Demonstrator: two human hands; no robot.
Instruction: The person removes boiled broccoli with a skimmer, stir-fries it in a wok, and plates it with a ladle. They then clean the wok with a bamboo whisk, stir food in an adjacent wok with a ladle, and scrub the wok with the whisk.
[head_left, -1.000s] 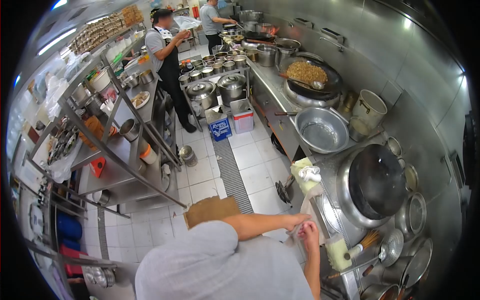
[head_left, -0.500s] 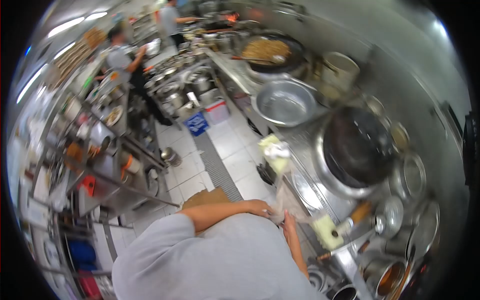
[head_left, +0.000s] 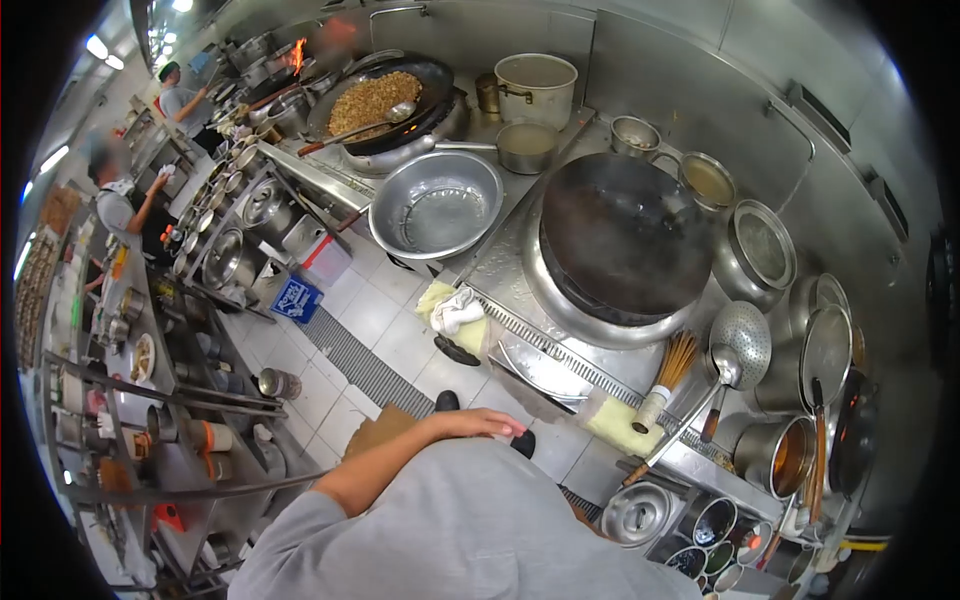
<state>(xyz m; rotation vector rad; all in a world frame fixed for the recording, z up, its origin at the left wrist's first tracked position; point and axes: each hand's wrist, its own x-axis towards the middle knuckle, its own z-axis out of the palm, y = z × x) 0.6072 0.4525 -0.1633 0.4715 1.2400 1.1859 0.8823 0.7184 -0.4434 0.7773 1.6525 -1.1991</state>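
Note:
My left hand point(head_left: 482, 424) is in front of my body in the head view, fingers stretched out and nothing in them. It is near the stove's front edge but apart from it. My right hand is hidden behind my torso. A thin beige cloth point(head_left: 530, 392) hangs along the stove's front rail, between two yellow-green pads point(head_left: 620, 422). A crumpled white rag point(head_left: 457, 311) lies on the farther pad. Beyond the rail sits a large dark wok point(head_left: 628, 240), with light steam over it.
A wide metal basin point(head_left: 437, 205) and a wok of browned food point(head_left: 375, 103) stand farther along. A bamboo brush point(head_left: 668, 375) and perforated skimmer point(head_left: 740, 345) lie at right. Shelving point(head_left: 190, 490) lines the left; a blue box point(head_left: 296, 298) is on the floor. Two people work at the back.
Both hands have let go of the beige cloth. My left hand has drawn back toward my body, and my right hand has gone out of view. The camera has turned to the right.

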